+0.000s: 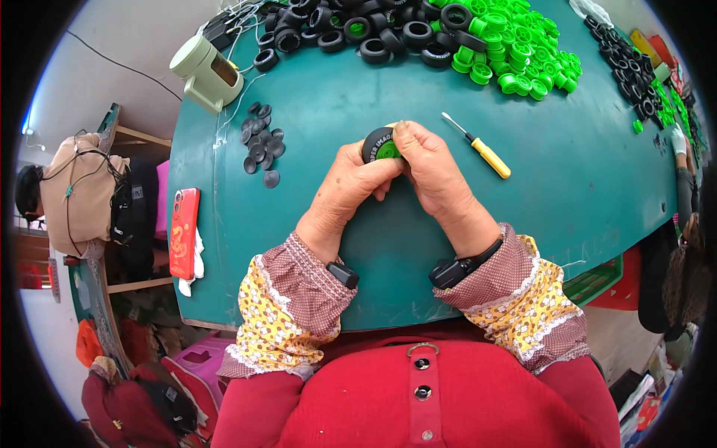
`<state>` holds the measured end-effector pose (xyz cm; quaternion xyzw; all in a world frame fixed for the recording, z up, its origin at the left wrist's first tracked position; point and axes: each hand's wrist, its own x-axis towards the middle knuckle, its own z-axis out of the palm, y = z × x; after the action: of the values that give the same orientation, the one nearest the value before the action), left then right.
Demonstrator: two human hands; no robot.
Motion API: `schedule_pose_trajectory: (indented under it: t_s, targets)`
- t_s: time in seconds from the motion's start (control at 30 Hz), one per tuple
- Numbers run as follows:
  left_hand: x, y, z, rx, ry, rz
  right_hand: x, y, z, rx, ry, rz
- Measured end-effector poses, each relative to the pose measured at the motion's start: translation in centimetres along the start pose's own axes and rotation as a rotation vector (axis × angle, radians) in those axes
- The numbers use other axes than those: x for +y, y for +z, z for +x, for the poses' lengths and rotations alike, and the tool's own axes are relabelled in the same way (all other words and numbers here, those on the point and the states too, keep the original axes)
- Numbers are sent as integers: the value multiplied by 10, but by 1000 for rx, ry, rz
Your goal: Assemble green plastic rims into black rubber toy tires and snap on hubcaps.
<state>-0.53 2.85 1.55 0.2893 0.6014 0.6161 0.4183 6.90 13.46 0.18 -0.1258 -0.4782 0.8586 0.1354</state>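
Note:
Between my two hands, above the middle of the green table, is a small black toy tire with a bright green wheel hub inside it. My left hand grips it from the left, the thumb lying across the hub's lower part. From the right, my right hand closes on the same tire, its thumb on the upper rim. My other fingers are mostly hidden beneath. To the right of my hands lies a screwdriver with a yellow handle.
Black tires and green hubs are heaped at the far side. Small black discs lie left, near a pale green mug and a red phone. A co-worker's gloved hand shows at far right.

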Motion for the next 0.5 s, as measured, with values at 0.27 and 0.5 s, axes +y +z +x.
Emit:
schedule_pose_trajectory:
  t_s: [0.27, 0.5]
  targets:
    - [-10, 11, 0, 335, 103, -205, 11, 7, -1, 53, -34, 235]
    - [-8, 9, -4, 216, 108, -281, 6, 6, -4, 89, -31, 174]
